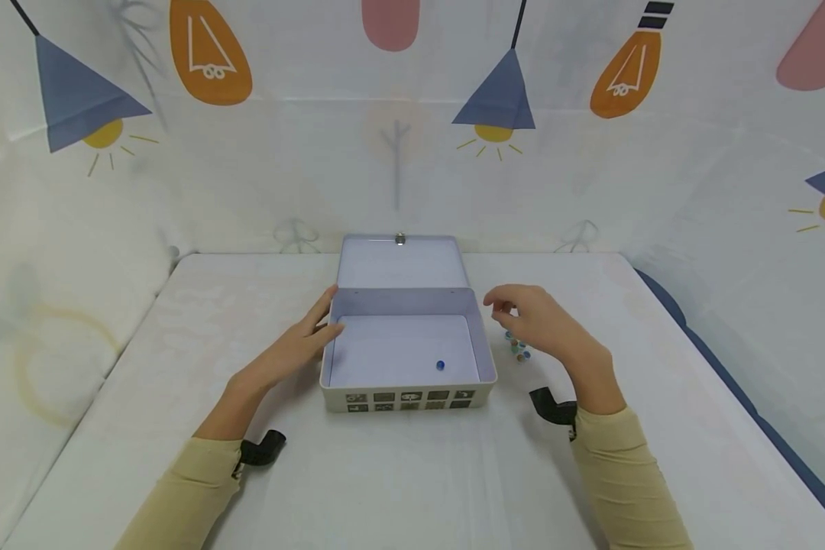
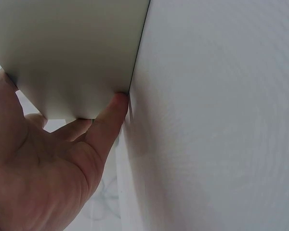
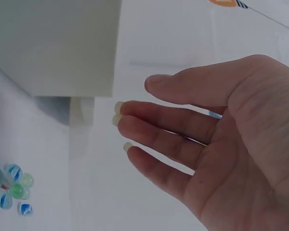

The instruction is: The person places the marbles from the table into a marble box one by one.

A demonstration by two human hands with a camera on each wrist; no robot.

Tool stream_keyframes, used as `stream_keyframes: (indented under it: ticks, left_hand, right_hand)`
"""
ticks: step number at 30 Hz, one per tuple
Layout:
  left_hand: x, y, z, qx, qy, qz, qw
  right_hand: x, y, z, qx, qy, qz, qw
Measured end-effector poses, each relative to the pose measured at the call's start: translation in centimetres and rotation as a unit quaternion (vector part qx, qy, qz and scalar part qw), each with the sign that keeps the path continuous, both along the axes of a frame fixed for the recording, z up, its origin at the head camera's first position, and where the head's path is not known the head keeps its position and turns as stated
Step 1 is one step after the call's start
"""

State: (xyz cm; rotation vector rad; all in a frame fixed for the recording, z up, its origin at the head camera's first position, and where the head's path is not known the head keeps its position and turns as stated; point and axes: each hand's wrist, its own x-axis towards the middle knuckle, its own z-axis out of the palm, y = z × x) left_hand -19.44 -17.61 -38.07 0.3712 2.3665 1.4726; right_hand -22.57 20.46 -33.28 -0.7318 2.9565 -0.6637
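A pale metal box (image 1: 407, 397) stands on the table with its lid (image 1: 402, 261) raised at the back. One blue marble (image 1: 440, 365) lies on the box floor, toward the front right. My left hand (image 1: 292, 351) holds the box's left side, thumb at the rim and fingers against the outer wall (image 2: 72, 57). To the right of the box hovers my right hand (image 3: 221, 139), fingers loosely bent, thumb apart from them, no marble visible between them. A cluster of several glass marbles (image 3: 12, 185) lies on the table under and beside this hand.
White cloth covers the table (image 1: 412, 473). Behind it hangs a white curtain (image 1: 330, 176) printed with lamps and bulbs. A round metal clasp (image 1: 400, 239) sits on the lid's top edge. Dark blue material (image 1: 722, 382) shows beyond the table's right edge.
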Motion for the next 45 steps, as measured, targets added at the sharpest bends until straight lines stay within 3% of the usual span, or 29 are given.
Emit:
stream_keyframes:
  ticks: [20, 33, 45]
  left_hand:
    - [0.0, 0.0, 0.0, 0.000, -0.004, 0.001, 1.0000]
    - [-1.4, -0.7, -2.8, -0.005, 0.016, 0.009, 0.9998]
    - [-1.1, -0.5, -2.3, -0.003, 0.015, 0.008, 0.9998]
  right_hand:
    - [-1.9, 3.0, -1.4, 0.042, -0.050, -0.055, 0.996]
    - [-2.8, 4.0, -2.7, 0.063, -0.077, -0.069, 0.993]
    - [-3.4, 5.0, -4.1, 0.081, -0.080, -0.102, 0.988]
